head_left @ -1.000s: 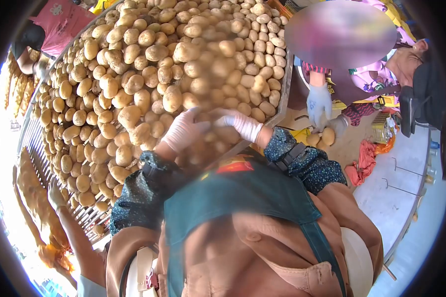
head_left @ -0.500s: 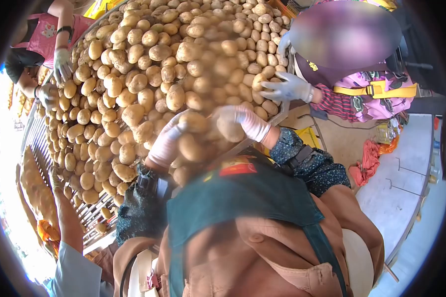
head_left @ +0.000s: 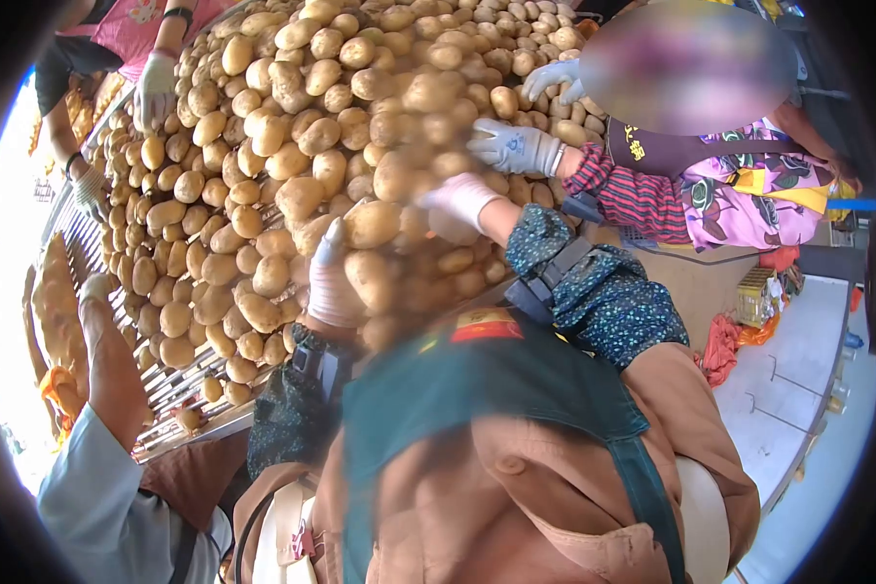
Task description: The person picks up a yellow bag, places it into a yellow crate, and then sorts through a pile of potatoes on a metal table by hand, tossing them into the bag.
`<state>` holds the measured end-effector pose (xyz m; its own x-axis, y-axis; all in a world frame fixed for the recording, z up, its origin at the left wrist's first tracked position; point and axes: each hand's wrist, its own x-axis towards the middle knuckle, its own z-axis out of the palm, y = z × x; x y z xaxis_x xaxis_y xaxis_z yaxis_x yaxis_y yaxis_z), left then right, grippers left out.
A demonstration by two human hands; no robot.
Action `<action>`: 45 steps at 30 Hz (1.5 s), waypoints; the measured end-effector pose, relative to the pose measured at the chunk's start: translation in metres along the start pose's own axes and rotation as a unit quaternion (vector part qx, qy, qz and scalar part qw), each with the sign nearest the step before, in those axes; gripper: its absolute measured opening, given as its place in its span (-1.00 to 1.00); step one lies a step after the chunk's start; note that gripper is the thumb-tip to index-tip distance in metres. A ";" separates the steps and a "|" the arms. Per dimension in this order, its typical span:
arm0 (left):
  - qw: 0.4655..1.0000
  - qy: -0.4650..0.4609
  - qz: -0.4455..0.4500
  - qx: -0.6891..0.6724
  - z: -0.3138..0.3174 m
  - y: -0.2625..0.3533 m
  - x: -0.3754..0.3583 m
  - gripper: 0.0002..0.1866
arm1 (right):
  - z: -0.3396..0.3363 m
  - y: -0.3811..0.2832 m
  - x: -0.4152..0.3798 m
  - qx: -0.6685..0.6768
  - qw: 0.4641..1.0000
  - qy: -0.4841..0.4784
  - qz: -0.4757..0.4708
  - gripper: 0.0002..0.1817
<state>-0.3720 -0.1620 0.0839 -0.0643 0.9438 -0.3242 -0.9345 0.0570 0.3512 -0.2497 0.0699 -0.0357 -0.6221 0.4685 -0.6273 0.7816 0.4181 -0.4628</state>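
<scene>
The left hand (head_left: 333,277), in a pale glove, is curled around a potato (head_left: 372,278) and presses it from the side, while the right hand (head_left: 455,200) lies with its fingers bent over the potatoes just above; whether it really pinches one I cannot tell, because this part is blurred. Compared with a moment ago, both hands are lower and closer to the body, and the potato that the left hand had only touched now sits inside its grip, so the picking looks already begun. Around the hands the heap of potatoes (head_left: 263,175) fills the slatted sorting table (head_left: 170,384) fully. The near edge of the table is just under the left wrist. On the right, a co-worker's gloved hand (head_left: 512,146) has come very near to the right hand, so room there is narrow. On the left, another person's arm (head_left: 107,341) reaches over the edge, well apart.
</scene>
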 end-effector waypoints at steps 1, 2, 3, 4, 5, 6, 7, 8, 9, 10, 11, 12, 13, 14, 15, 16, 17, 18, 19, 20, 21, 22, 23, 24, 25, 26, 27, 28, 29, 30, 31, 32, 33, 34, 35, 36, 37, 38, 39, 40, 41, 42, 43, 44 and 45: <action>1.000 0.016 0.008 0.005 0.002 -0.001 -0.002 -0.30 | -0.011 -0.006 -0.023 0.094 0.995 -0.001 0.012 -0.21; 1.000 0.020 0.015 0.012 0.002 -0.001 -0.004 -0.31 | -0.022 -0.017 -0.053 0.187 0.982 -0.003 0.024 -0.24; 0.999 0.023 0.020 0.020 0.002 0.000 -0.003 -0.32 | -0.021 -0.016 -0.068 0.264 0.964 0.007 -0.009 -0.29; 0.999 0.025 0.027 0.028 0.002 0.000 -0.003 -0.33 | -0.019 -0.015 -0.080 0.339 0.940 0.019 -0.042 -0.33; 0.998 0.031 0.034 0.036 0.015 0.001 -0.004 -0.37 | -0.018 -0.015 -0.088 0.410 0.909 0.030 -0.076 -0.37; 0.998 0.038 0.030 0.039 0.017 0.001 -0.005 -0.37 | -0.015 -0.015 -0.094 0.397 0.907 0.074 -0.120 -0.40; 0.998 0.044 0.023 0.044 0.018 0.000 -0.006 -0.37 | -0.011 -0.015 -0.100 0.384 0.901 0.119 -0.162 -0.42; 0.997 0.050 0.016 0.049 0.020 0.000 -0.005 -0.36 | -0.012 -0.025 -0.114 0.369 0.891 0.164 -0.205 -0.44; 0.997 0.040 0.006 0.061 0.024 -0.001 -0.006 -0.39 | -0.014 -0.034 -0.135 0.357 0.890 0.202 -0.201 -0.44; 0.997 0.026 -0.012 0.066 0.024 -0.002 -0.003 -0.39 | -0.019 -0.040 -0.148 0.291 0.896 0.245 -0.229 -0.42; 0.997 0.012 -0.029 0.072 0.022 -0.003 -0.001 -0.39 | -0.019 -0.041 -0.156 0.218 0.892 0.299 -0.261 -0.40; 0.996 -0.001 -0.047 0.079 0.022 -0.004 0.001 -0.38 | -0.019 -0.042 -0.162 0.144 0.879 0.351 -0.290 -0.38; 0.993 -0.022 -0.048 0.105 0.025 -0.005 0.001 -0.32 | -0.022 -0.042 -0.167 0.097 0.869 0.371 -0.312 -0.38; 0.993 -0.017 -0.060 0.101 0.027 -0.007 0.004 -0.28 | -0.026 -0.041 -0.170 0.051 0.858 0.389 -0.331 -0.38; 0.993 -0.011 -0.071 0.096 0.029 -0.010 0.006 -0.24 | -0.029 -0.042 -0.175 0.005 0.844 0.406 -0.350 -0.38; 0.992 -0.004 -0.084 0.091 0.031 -0.014 0.008 -0.20 | -0.034 -0.044 -0.184 -0.053 0.841 0.410 -0.348 -0.38; 0.991 -0.014 -0.090 0.096 0.028 -0.019 0.014 -0.18 | -0.041 -0.046 -0.193 -0.111 0.835 0.412 -0.346 -0.38; 0.988 -0.032 -0.098 0.115 0.024 -0.027 0.014 -0.18 | -0.043 -0.045 -0.201 -0.169 0.827 0.414 -0.341 -0.38; 0.984 -0.052 -0.106 0.134 0.031 -0.033 0.014 -0.17 | -0.041 -0.040 -0.205 -0.203 0.817 0.414 -0.347 -0.38; 0.984 -0.065 -0.107 0.124 0.041 -0.043 0.013 -0.15 | -0.041 -0.034 -0.209 -0.187 0.819 0.408 -0.356 -0.37; 0.985 -0.078 -0.108 0.114 0.051 -0.052 0.012 -0.12 | -0.039 -0.028 -0.212 -0.172 0.822 0.402 -0.364 -0.36; 0.984 -0.091 -0.109 0.104 0.066 -0.060 0.009 -0.10 | -0.038 -0.021 -0.217 -0.155 0.825 0.396 -0.372 -0.35; 0.983 -0.097 -0.121 0.103 0.102 -0.060 -0.001 -0.07 | -0.039 -0.013 -0.224 -0.132 0.827 0.398 -0.375 -0.34; 0.981 -0.102 -0.133 0.102 0.121 -0.063 -0.005 -0.05 | -0.038 -0.006 -0.231 -0.084 0.839 0.393 -0.368 -0.34; 0.977 -0.114 -0.138 0.117 0.120 -0.070 -0.001 -0.06 | -0.038 0.000 -0.238 -0.035 0.848 0.387 -0.359 -0.33; 0.975 -0.118 -0.117 0.149 0.114 -0.080 0.006 -0.07 | -0.038 0.008 -0.246 0.015 0.856 0.382 -0.349 -0.33; 0.971 -0.123 -0.098 0.181 0.104 -0.091 0.015 -0.09 | -0.034 0.018 -0.254 0.076 0.871 0.373 -0.310 -0.38; 0.970 -0.122 -0.093 0.188 0.100 -0.098 0.022 -0.20 | -0.031 0.029 -0.260 0.178 0.882 0.336 -0.280 -0.41; 0.969 -0.120 -0.088 0.195 0.095 -0.104 0.028 -0.31 | -0.028 0.043 -0.267 0.279 0.879 0.296 -0.247 -0.43; 0.959 -0.114 -0.088 0.244 0.093 -0.109 0.035 -0.24 | -0.022 0.058 -0.273 0.378 0.864 0.257 -0.213 -0.44; 0.946 -0.110 -0.090 0.293 0.090 -0.116 0.043 -0.16 | -0.008 0.082 -0.274 0.449 0.849 0.235 -0.146 -0.55; 0.928 -0.110 -0.095 0.342 0.088 -0.123 0.050 -0.08 | 0.002 0.104 -0.281 0.492 0.838 0.214 -0.095 -0.56; 0.922 -0.085 -0.084 0.368 0.090 -0.136 0.052 -0.06 | 0.011 0.128 -0.293 0.535 0.820 0.197 -0.043 -0.57; 0.914 -0.060 -0.075 0.394 0.096 -0.149 0.054 -0.03 | 0.024 0.152 -0.304 0.578 0.796 0.183 0.008 -0.58; 0.913 -0.055 -0.110 0.389 0.099 -0.159 0.056 -0.02 | 0.049 0.178 -0.308 0.627 0.749 0.215 0.027 -0.56; 0.914 -0.051 -0.147 0.374 0.101 -0.170 0.059 -0.06 | 0.064 0.194 -0.323 0.719 0.665 0.194 0.061 -0.58; 0.917 -0.050 -0.186 0.349 0.103 -0.181 0.060 -0.09 | 0.078 0.207 -0.339 0.800 0.570 0.167 0.086 -0.60; 0.915 -0.047 -0.215 0.337 0.105 -0.194 0.063 -0.13 | 0.089 0.219 -0.354 0.868 0.467 0.135 0.101 -0.62; 0.911 -0.044 -0.238 0.334 0.105 -0.206 0.065 -0.16 | 0.102 0.231 -0.370 0.892 0.418 0.156 0.075 -0.62; 0.906 -0.041 -0.255 0.336 0.103 -0.221 0.070 -0.21 | 0.114 0.242 -0.383 0.908 0.379 0.172 0.043 -0.61; 0.901 -0.038 -0.272 0.337 0.103 -0.236 0.075 -0.25 | 0.126 0.252 -0.394 0.921 0.341 0.187 0.009 -0.60; 0.892 -0.023 -0.286 0.349 0.108 -0.252 0.077 -0.29 | 0.136 0.258 -0.409 0.932 0.301 0.202 -0.022 -0.58; 0.883 -0.009 -0.299 0.363 0.109 -0.267 0.080 -0.33 | 0.142 0.261 -0.421 0.934 0.280 0.216 -0.051 -0.57; 0.873 -0.041 -0.332 0.354 0.108 -0.281 0.086 -0.34 | 0.145 0.262 -0.437 0.934 0.259 0.232 -0.079 -0.56; 0.862 -0.072 -0.365 0.345 0.104 -0.294 0.095 -0.35 | 0.151 0.264 -0.448 0.932 0.240 0.248 -0.108 -0.56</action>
<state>-0.0671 -0.0554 0.0414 0.5429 0.6023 -0.5853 -0.2741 0.7858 0.5544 0.2425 -0.1468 0.0289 -0.2236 0.8211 -0.5252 -0.8979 -0.3831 -0.2167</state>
